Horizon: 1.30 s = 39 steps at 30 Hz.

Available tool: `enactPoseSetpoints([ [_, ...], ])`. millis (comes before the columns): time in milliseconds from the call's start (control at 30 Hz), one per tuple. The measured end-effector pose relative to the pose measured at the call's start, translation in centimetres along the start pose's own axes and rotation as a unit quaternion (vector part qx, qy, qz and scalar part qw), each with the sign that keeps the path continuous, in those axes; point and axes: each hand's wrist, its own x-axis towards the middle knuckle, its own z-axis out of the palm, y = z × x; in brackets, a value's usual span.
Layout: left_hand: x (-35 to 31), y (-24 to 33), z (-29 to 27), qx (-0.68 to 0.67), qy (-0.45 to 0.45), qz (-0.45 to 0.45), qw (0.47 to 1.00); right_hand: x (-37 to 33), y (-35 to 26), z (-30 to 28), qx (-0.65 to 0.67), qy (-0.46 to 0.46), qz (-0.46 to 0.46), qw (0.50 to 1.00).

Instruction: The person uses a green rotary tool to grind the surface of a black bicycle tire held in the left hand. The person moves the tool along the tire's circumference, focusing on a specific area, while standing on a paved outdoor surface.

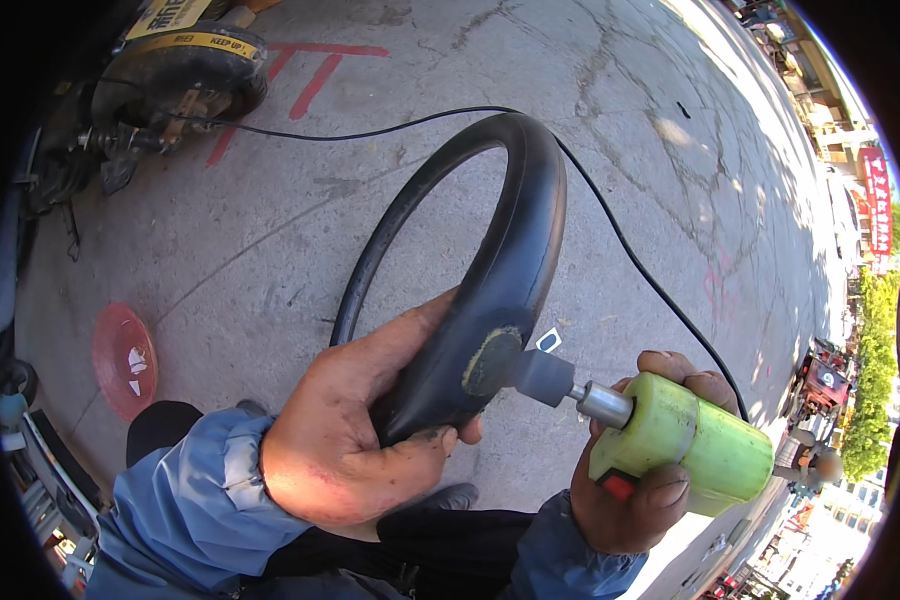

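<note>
A black inner tube (pixel 535 220) stands tilted in front of me. My left hand (pixel 340 425) is closed around its lower part, thumb toward me. On the tube's side is a roughened, yellowish-edged patch (pixel 492 360). My right hand (pixel 625 505) grips a green handheld rotary grinder (pixel 700 445) with a red switch and a metal chuck (pixel 606 404). The grinder's dark cylindrical head (pixel 544 378) is at the edge of the roughened patch and appears to touch it. Whether it is spinning I cannot tell.
A black cord (pixel 635 255) runs from the upper left, behind the tube, toward the grinder. At left lies a red dish (pixel 108 365) with white scraps. A wheel (pixel 185 75) with a yellow band stands at the upper left. One small white piece (pixel 550 340) shows beyond the tube.
</note>
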Motion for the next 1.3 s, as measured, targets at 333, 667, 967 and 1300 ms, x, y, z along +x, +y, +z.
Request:
enactPoseSetpoints([
  [333, 0.08, 0.20, 0.59, -0.020, 0.045, -0.027, 0.998, 0.11, 0.39, 0.26, 0.034, -0.014, 0.036, 0.999],
  [667, -0.02, 0.17, 0.29, -0.028, 0.015, -0.049, 0.998, -0.13, 0.08, -0.12, 0.041, -0.053, 0.035, 0.997],
  [967, -0.09, 0.16, 0.35, -0.039, 0.029, -0.049, 0.998, 0.05, 0.02, -0.03, 0.044, -0.044, 0.048, 0.997],
  [1300, 0.19, 0.34, 0.24, -0.042, 0.008, -0.023, 0.999, -0.11, -0.16, -0.14, 0.074, -0.068, 0.055, 0.993],
])
